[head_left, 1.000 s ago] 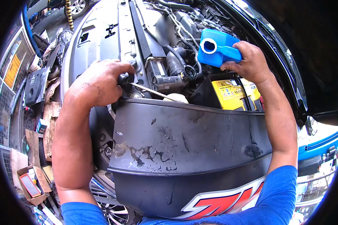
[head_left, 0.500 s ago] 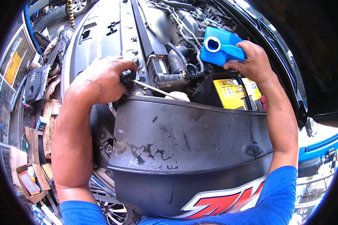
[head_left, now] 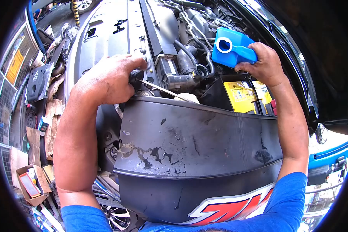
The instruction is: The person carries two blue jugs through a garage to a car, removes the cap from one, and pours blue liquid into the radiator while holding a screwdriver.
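Observation:
My left hand (head_left: 110, 79) is closed around the black handle of a screwdriver (head_left: 162, 89), above the front corner of the engine bay. The screwdriver's long metal shaft slants down to the right, and its end lies by a cream-coloured cap (head_left: 187, 98); whether they touch I cannot tell. Over the engine, my right hand (head_left: 267, 65) grips a blue plastic bottle (head_left: 236, 48) by its right end, thumb below and fingers on top. The bottle is tipped so its round, white-rimmed mouth faces me. An open hose neck (head_left: 201, 71) shows below and left of the bottle.
A black fender cover (head_left: 197, 139) drapes over the car's side in front of me. A yellow battery (head_left: 239, 96) sits below my right hand. Cardboard boxes (head_left: 33, 185) and loose parts lie along the left. The raised hood (head_left: 294, 58) edges the right side.
The view has shifted a little, so the car, hands and bottle all appear slightly further right. Both hands keep their hold.

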`<state>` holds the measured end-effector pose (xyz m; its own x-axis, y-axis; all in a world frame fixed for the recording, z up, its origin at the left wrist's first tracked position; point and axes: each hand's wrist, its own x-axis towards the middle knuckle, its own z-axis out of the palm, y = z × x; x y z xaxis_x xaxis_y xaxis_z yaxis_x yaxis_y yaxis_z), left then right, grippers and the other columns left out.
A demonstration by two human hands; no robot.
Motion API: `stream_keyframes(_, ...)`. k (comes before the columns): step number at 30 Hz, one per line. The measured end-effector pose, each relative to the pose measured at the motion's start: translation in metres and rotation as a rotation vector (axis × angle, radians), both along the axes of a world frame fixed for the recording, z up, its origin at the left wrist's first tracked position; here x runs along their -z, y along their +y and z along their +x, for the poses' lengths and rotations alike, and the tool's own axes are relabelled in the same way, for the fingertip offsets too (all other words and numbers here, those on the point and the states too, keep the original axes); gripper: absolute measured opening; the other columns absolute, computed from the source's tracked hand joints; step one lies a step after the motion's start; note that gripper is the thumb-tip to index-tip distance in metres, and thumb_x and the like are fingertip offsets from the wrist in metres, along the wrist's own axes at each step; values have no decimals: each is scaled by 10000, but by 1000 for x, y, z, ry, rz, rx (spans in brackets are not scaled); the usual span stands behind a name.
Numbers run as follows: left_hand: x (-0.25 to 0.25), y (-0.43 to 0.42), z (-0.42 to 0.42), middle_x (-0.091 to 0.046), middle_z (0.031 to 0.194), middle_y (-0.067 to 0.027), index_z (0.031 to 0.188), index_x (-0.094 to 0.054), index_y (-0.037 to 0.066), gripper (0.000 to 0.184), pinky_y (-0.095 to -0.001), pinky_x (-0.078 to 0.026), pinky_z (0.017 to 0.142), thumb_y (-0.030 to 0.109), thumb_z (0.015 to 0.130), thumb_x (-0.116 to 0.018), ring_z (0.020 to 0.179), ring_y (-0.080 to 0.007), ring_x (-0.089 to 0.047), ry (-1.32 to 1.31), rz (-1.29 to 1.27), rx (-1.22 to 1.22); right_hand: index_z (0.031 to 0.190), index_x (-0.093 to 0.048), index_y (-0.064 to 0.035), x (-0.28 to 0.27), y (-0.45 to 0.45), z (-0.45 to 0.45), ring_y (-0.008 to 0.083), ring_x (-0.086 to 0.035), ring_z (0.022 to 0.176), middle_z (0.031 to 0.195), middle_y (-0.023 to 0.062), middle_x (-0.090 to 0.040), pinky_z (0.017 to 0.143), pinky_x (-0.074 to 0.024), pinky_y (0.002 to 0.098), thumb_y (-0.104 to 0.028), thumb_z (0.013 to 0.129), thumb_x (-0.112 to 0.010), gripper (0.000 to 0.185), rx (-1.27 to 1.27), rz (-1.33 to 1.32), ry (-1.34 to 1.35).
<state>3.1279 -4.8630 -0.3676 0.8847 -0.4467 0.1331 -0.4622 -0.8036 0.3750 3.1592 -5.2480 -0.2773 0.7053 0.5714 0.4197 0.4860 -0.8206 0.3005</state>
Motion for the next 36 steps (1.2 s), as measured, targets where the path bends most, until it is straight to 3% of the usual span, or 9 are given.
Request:
stream_keyframes(3, 7, 1, 2, -660, 1164, -193, 1196, -637, 92, 558, -449, -465, 1027, -28, 651, -656, 1161, -403, -584, -41, -72, 11, 958, -656, -98, 1, -1, 1, 310, -707, 843, 904, 118, -694, 752, -578, 390, -378, 608, -948, 535, -14, -2, -7)
stream_keyframes(12, -9, -25, 0, -624, 1101, -182, 1229, -604, 56, 574, -443, -490, 955, -11, 659, -594, 1083, -400, -589, -193, -128, 208, 952, -652, -90, 2, -4, 2, 316, -693, 818, 879, 120, -683, 729, -561, 402, -366, 605, -950, 533, -40, 13, -24)
stream_keyframes(17, -12, -32, -1, -641, 975, -157, 1075, -709, 46, 424, -436, -491, 938, 34, 656, -638, 1039, -364, -598, -19, -8, 176, 933, -647, -86, 2, -5, 1, 324, -685, 818, 868, 121, -673, 725, -555, 404, -371, 610, -942, 522, -77, 18, -44)
stream_keyframes(21, -18, -37, -1, -653, 1018, -151, 1127, -688, 59, 473, -442, -429, 1029, 55, 655, -647, 1119, -334, -580, -90, 51, 240, 880, -616, -88, 4, -8, 3, 329, -678, 804, 841, 109, -656, 706, -547, 414, -417, 596, -931, 537, -113, 0, -61)
stream_keyframes(24, -17, -46, 2, -659, 1044, -162, 1164, -668, 51, 506, -440, -458, 1004, 57, 659, -643, 1104, -351, -594, -185, -17, 316, 871, -608, -90, 4, -9, 4, 327, -676, 798, 834, 106, -653, 702, -545, 415, -432, 593, -927, 544, -114, -1, -67)
stream_keyframes(30, -24, -68, 18, -682, 1047, -196, 1198, -658, 38, 508, -440, -534, 904, 75, 694, -616, 1017, -391, -648, -57, -36, 359, 866, -603, -94, 4, -8, 2, 323, -680, 799, 828, 107, -650, 704, -546, 413, -435, 608, -922, 534, -111, 4, -79)
stream_keyframes(36, -30, -78, 28, -694, 985, -180, 1190, -671, 54, 464, -434, -547, 861, 96, 730, -625, 958, -346, -678, 26, -12, 267, 882, -600, -94, 6, -11, 4, 322, -684, 801, 829, 105, -653, 710, -550, 411, -441, 611, -916, 541, -119, -17, -92)
